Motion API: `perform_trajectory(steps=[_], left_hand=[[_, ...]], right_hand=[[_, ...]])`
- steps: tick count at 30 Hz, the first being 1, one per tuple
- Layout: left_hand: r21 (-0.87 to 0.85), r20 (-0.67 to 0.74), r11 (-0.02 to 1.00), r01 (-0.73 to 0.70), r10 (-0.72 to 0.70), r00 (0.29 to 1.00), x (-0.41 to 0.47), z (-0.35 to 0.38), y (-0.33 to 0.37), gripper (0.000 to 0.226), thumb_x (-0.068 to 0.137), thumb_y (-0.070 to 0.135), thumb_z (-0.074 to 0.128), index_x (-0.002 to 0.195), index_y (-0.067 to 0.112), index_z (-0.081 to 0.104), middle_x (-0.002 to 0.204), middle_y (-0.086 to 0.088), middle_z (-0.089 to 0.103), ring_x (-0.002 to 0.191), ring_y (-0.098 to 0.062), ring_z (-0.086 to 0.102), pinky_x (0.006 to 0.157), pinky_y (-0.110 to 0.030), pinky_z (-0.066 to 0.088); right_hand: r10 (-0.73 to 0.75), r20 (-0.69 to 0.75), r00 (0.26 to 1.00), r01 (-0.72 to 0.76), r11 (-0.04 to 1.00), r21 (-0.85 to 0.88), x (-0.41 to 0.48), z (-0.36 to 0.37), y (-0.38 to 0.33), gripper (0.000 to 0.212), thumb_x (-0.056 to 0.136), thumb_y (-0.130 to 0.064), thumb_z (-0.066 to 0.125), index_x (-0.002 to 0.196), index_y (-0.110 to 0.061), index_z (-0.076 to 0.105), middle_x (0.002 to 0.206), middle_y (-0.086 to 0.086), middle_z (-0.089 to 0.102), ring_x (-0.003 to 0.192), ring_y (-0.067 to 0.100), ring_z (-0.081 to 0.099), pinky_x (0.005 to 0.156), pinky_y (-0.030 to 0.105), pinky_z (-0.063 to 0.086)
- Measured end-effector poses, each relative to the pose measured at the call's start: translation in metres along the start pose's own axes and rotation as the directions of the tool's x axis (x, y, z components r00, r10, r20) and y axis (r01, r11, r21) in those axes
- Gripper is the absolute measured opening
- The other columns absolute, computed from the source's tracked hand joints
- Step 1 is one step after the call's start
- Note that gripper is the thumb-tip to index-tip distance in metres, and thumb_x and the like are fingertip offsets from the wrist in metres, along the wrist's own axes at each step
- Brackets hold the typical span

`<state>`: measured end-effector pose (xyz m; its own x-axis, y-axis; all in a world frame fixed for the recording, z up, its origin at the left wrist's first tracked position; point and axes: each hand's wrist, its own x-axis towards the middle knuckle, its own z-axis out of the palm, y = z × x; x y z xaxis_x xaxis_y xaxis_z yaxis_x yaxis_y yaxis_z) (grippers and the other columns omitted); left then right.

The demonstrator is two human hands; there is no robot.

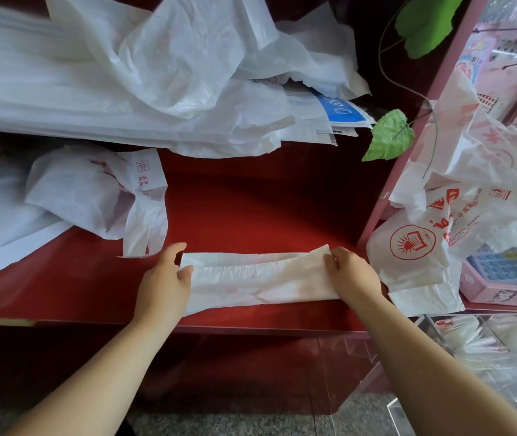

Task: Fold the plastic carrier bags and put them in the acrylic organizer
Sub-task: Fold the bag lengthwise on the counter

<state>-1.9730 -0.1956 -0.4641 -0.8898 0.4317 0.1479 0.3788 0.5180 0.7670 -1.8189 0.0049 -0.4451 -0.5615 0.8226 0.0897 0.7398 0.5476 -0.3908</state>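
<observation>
Carrier bag (260, 280), folded into a long white strip with faint red print showing through, lies stretched between my hands on the red counter (251, 209). My left hand (164, 278) pinches its left end between thumb and fingers; my right hand (350, 272) pinches its right end at the far corner. I can't read the print on the strip.

Just right of my right hand lies a printed bag (414, 243) with a red round emblem of a sun and an open book, and red Chinese characters too small for me to read. Beyond my left hand sits a crumpled bag (93, 193) with a red triangle mark and a few red characters. Further beyond both hands a heap of white bags (156, 73) covers a blue label (343, 110), its white writing partly hidden. Below my right forearm is the acrylic organizer (483, 344), cut off by the frame edge, with folded bags blurred inside.
</observation>
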Motion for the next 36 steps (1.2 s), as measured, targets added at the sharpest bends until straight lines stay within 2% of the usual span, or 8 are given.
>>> perform_trajectory(steps=[6, 14, 18, 20, 22, 24, 31, 36], left_hand=[[0.127, -0.019, 0.986, -0.105, 0.109, 0.994, 0.019, 0.002, 0.008, 0.038, 0.097, 0.018, 0.041, 0.134, 0.014, 0.042, 0.086, -0.012, 0.061, 0.080, -0.029, 0.055, 0.067, -0.032, 0.038], [0.560, 0.043, 0.819, -0.125, 0.122, 0.992, 0.034, 0.003, 0.023, 0.053, 0.096, 0.045, 0.032, 0.141, 0.018, 0.028, 0.114, -0.006, 0.064, 0.103, -0.026, 0.059, 0.067, -0.029, 0.037], [0.554, -0.076, 0.772, -0.310, 0.419, 0.905, 0.019, 0.008, 0.017, 0.043, 0.088, 0.030, 0.057, 0.123, 0.006, 0.055, 0.105, -0.017, 0.065, 0.094, -0.037, 0.062, 0.082, -0.043, 0.044], [0.571, 0.098, 0.646, -0.507, 0.560, 0.823, 0.009, 0.019, 0.012, 0.046, 0.083, 0.036, 0.045, 0.115, 0.008, 0.063, 0.107, -0.013, 0.067, 0.094, -0.033, 0.065, 0.089, -0.041, 0.036], [0.504, 0.343, 0.666, -0.549, 0.429, 0.836, 0.002, 0.026, 0.017, 0.068, 0.082, 0.046, 0.019, 0.129, 0.011, 0.053, 0.132, -0.010, 0.053, 0.123, -0.027, 0.050, 0.105, -0.034, 0.015], [0.506, 0.414, 0.718, -0.478, 0.284, 0.865, 0.004, 0.029, 0.016, 0.081, 0.076, 0.052, -0.006, 0.147, 0.019, 0.016, 0.155, -0.002, 0.013, 0.143, -0.016, 0.008, 0.112, -0.031, -0.007], [0.584, 0.462, 0.711, -0.392, 0.105, 0.880, 0.008, 0.032, 0.020, 0.055, 0.099, 0.039, 0.016, 0.147, 0.026, -0.007, 0.155, -0.001, -0.013, 0.142, -0.015, -0.014, 0.113, -0.034, -0.011], [0.589, 0.472, 0.702, -0.401, 0.104, 0.875, 0.008, 0.033, 0.021, 0.055, 0.099, 0.040, 0.017, 0.147, 0.026, -0.005, 0.155, -0.002, -0.012, 0.142, -0.015, -0.013, 0.113, -0.035, -0.011]], right_hand=[[0.046, 0.032, 0.998, -0.043, 0.995, -0.092, 0.008, 0.004, -0.001, 0.032, 0.097, -0.023, 0.034, 0.121, -0.011, 0.052, 0.114, 0.013, 0.060, 0.105, 0.032, 0.055, 0.072, 0.029, 0.038], [0.126, 0.063, 0.990, -0.117, 0.984, -0.136, 0.018, 0.007, -0.001, 0.032, 0.096, -0.018, 0.036, 0.125, -0.008, 0.044, 0.111, 0.012, 0.060, 0.100, 0.030, 0.057, 0.066, 0.026, 0.035], [0.158, 0.085, 0.984, -0.143, 0.978, -0.153, 0.022, 0.008, -0.002, 0.032, 0.096, -0.021, 0.035, 0.123, -0.006, 0.046, 0.114, 0.013, 0.059, 0.104, 0.031, 0.056, 0.070, 0.027, 0.036], [0.167, 0.095, 0.981, -0.151, 0.977, -0.152, 0.023, 0.008, -0.002, 0.033, 0.097, -0.023, 0.035, 0.122, -0.006, 0.047, 0.113, 0.013, 0.059, 0.104, 0.031, 0.056, 0.071, 0.027, 0.036], [0.171, 0.090, 0.981, -0.156, 0.976, -0.152, 0.023, 0.008, -0.001, 0.033, 0.097, -0.025, 0.035, 0.122, -0.006, 0.048, 0.113, 0.013, 0.059, 0.103, 0.030, 0.056, 0.071, 0.027, 0.036], [0.175, 0.083, 0.981, -0.161, 0.975, -0.153, 0.024, 0.008, -0.001, 0.033, 0.097, -0.025, 0.036, 0.122, -0.007, 0.048, 0.112, 0.012, 0.059, 0.102, 0.030, 0.056, 0.071, 0.027, 0.037], [0.198, -0.036, 0.980, -0.199, 0.979, -0.042, 0.016, 0.001, -0.005, 0.034, 0.095, -0.030, 0.041, 0.123, -0.010, 0.042, 0.118, 0.010, 0.057, 0.108, 0.030, 0.052, 0.077, 0.032, 0.036], [-0.358, -0.288, 0.888, 0.315, 0.931, -0.185, -0.007, 0.021, -0.030, 0.035, 0.080, -0.022, 0.052, 0.110, -0.011, 0.066, 0.121, 0.011, 0.061, 0.113, 0.030, 0.057, 0.094, 0.043, 0.044]])
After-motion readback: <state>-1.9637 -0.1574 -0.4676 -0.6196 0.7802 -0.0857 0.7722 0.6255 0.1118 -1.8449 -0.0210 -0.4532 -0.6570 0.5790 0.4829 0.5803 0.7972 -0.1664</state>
